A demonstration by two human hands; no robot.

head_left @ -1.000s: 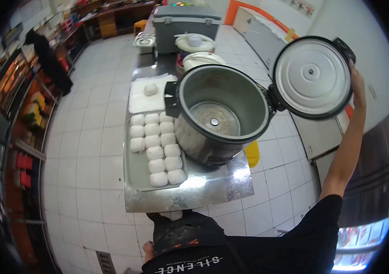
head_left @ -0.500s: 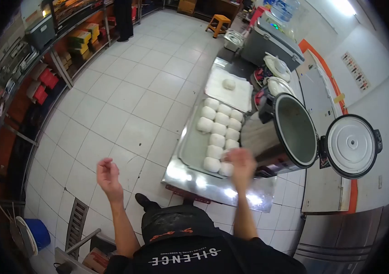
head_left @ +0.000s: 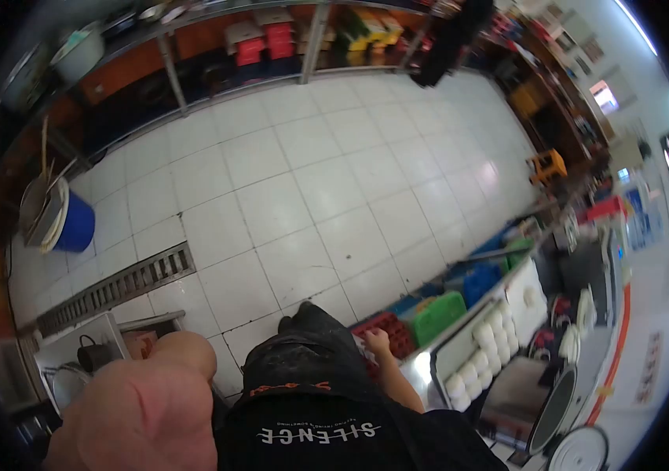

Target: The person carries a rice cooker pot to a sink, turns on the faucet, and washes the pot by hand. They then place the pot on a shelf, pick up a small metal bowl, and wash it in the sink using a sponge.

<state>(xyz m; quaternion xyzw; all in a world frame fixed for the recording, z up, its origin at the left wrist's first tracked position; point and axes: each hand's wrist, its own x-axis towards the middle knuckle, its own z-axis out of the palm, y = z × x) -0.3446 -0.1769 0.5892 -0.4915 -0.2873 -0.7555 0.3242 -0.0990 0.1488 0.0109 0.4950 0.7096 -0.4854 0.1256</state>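
My left hand (head_left: pixel 142 412) is raised close to the camera at the lower left, large and blurred; its fingers are not clearly visible. Low by my right side, my right hand (head_left: pixel 378 341) has its fingers curled in, and whether they hold anything cannot be made out. It is in front of a red crate (head_left: pixel 399 333), beside the metal table (head_left: pixel 422 375). Rows of round white dough balls (head_left: pixel 479 365) lie on a tray (head_left: pixel 449 352) there. A single dough ball (head_left: pixel 531 297) rests on a white cloth (head_left: pixel 520 289) further along.
Beside the tray stands a large steel cooker (head_left: pixel 507 392) with its lid (head_left: pixel 579 450) swung open. A green crate (head_left: pixel 438 316) sits under the table. At left are a blue bucket (head_left: pixel 77 224), a floor drain (head_left: pixel 118 289) and a metal cart (head_left: pixel 50 353) holding a black mug (head_left: pixel 96 353).
The view has swung left, so the table now sits at the lower right. My right hand has left the dough balls and dropped beside the table. My left hand has come up near the camera.
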